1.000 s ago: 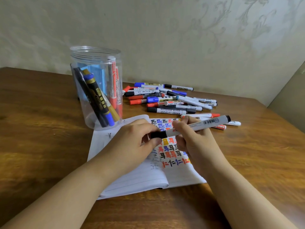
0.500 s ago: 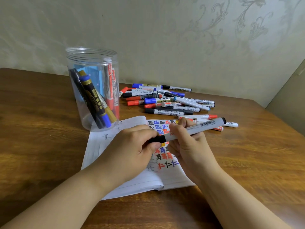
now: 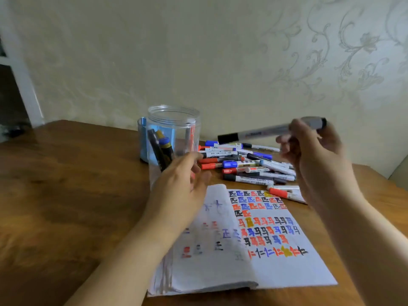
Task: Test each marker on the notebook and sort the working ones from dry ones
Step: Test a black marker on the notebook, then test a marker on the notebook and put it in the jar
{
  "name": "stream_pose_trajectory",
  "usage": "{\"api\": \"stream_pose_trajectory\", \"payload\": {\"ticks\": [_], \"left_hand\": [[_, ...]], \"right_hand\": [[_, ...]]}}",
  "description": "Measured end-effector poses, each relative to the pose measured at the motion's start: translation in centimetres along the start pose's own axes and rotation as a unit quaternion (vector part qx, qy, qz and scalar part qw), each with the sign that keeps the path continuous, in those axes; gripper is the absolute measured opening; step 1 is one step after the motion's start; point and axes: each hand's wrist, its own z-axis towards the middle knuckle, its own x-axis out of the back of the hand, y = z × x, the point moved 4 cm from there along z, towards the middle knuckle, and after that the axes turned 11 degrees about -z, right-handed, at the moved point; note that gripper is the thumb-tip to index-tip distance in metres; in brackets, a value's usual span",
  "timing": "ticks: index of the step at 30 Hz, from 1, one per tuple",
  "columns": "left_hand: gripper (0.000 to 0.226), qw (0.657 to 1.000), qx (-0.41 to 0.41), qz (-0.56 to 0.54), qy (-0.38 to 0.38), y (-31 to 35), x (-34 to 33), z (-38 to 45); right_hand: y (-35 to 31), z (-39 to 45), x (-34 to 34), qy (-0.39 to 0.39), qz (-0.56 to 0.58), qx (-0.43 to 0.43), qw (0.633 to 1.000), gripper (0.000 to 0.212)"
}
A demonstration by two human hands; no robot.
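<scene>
Head view: the right hand [image 3: 313, 155] is raised above the wooden table [image 3: 66, 184], fingers curled round the rear end of a grey-barrelled marker with a black cap [image 3: 260, 134]. This marker lies roughly level in the air, capped end toward the clear plastic jar [image 3: 174, 127]. The left hand [image 3: 183, 184] is blurred, fingers loosely extended and grasping nothing, positioned in front of the jar's lower part; contact with the jar cannot be determined. The jar stands upright and contains several markers. A blue container [image 3: 142, 140] stands just behind it. The open white notebook [image 3: 254, 250] lies flat below both hands, its right page covered with coloured test marks. The pile of loose markers [image 3: 242, 164] lies beyond the notebook.
</scene>
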Motion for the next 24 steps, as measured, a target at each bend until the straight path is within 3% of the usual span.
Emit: {"api": "stream_pose_trajectory", "payload": {"ticks": [3, 7, 12, 17, 20, 24], "left_hand": [[0.015, 0.999, 0.038, 0.014, 0.031, -0.6, 0.9, 0.4], [0.009, 0.995, 0.102, 0.02, 0.009, -1.3, 0.9, 0.3], [0.007, 0.992, 0.122, 0.005, 0.01, -1.9, 1.1, 0.1], [0.012, 0.992, 0.122, 0.002, 0.017, -1.7, 0.9, 0.1], [0.02, 0.991, 0.13, 0.0, 0.012, -1.9, 0.6, 0.1], [0.019, 0.994, 0.108, 0.021, 0.006, -2.1, -0.2, -0.1]], "right_hand": [[-3.5, 2.8, -2.9, -0.031, -0.031, 0.084, 0.995, 0.014], [-4.3, 5.1, -8.0, -0.073, -0.137, 0.136, 0.979, 0.016], [-1.7, 6.0, -12.9, -0.159, -0.397, 0.145, 0.892, 0.023], [0.4, 5.5, -14.1, -0.252, -0.483, 0.099, 0.833, 0.036], [0.8, 5.5, -13.7, -0.265, -0.486, 0.08, 0.829, 0.037], [0.7, 5.8, -10.5, -0.198, -0.407, 0.123, 0.883, 0.03]]}}
